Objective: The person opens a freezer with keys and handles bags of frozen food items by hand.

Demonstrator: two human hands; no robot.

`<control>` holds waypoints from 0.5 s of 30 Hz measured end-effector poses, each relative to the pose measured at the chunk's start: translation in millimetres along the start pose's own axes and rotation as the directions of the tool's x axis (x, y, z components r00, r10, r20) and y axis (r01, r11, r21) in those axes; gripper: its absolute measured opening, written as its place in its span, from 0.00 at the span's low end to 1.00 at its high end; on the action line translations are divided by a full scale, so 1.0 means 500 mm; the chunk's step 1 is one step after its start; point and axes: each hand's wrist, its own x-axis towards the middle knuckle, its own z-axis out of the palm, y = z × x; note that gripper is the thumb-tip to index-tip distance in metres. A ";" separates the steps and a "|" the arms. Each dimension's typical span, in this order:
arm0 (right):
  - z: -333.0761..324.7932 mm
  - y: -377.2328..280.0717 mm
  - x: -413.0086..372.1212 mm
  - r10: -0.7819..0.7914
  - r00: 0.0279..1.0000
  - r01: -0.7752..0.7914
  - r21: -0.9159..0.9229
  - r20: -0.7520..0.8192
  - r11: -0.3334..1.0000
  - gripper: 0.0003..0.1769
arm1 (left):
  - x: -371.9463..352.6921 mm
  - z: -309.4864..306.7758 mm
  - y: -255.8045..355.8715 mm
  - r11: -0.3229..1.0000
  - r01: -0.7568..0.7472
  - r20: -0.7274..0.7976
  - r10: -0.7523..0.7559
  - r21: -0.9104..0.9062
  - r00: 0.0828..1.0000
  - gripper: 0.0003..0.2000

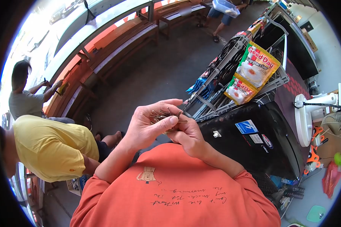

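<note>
Both hands meet in front of my chest around a bunch of thin, brass-coloured nail-like pieces [170,118]. My left hand [149,123] is curled about the bunch, its thumb lying across the front. From the right, my right hand [189,138] closes on the lower side of the same bunch, with fingers bent and pressed together. Several thin ends stick out between the fingers and past the thumb. The middle of the bunch is hidden by the hands, so its exact kind is hard to make out.
Close on my left sits a person in a yellow shirt [55,147]; beyond is another in grey [26,104]. Wooden benches [121,49] line the far side. At right are a black case [254,140], a rack with coffee packs [257,64] and a white stand [303,121].
</note>
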 end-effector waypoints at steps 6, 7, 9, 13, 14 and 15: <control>0.012 -0.049 0.000 -0.101 0.994 0.094 -0.167 -0.038 0.981 0.11 | 0.005 -0.015 0.008 0.995 -0.035 -0.018 0.036 0.089 0.999 0.05; 0.004 -0.051 -0.003 -0.094 0.996 0.091 -0.303 0.003 0.949 0.11 | 0.009 -0.018 0.006 0.972 -0.104 0.017 0.102 0.212 0.995 0.05; -0.008 -0.052 -0.008 -0.082 0.996 0.089 -0.432 0.034 0.897 0.12 | 0.014 -0.012 0.016 0.963 -0.091 0.022 0.089 0.253 0.996 0.04; -0.033 -0.059 -0.018 -0.054 0.995 0.094 -0.549 0.089 0.831 0.10 | 0.026 0.006 0.026 0.818 -0.176 0.142 0.116 0.547 0.983 0.03; -0.041 -0.061 -0.022 -0.042 0.994 0.096 -0.614 0.102 0.783 0.10 | 0.031 0.012 0.025 0.702 -0.246 0.188 0.160 0.668 0.969 0.04; -0.050 -0.059 -0.027 -0.046 0.996 0.086 -0.615 0.080 0.784 0.10 | 0.036 0.016 0.022 0.707 -0.251 0.207 0.150 0.661 0.967 0.04</control>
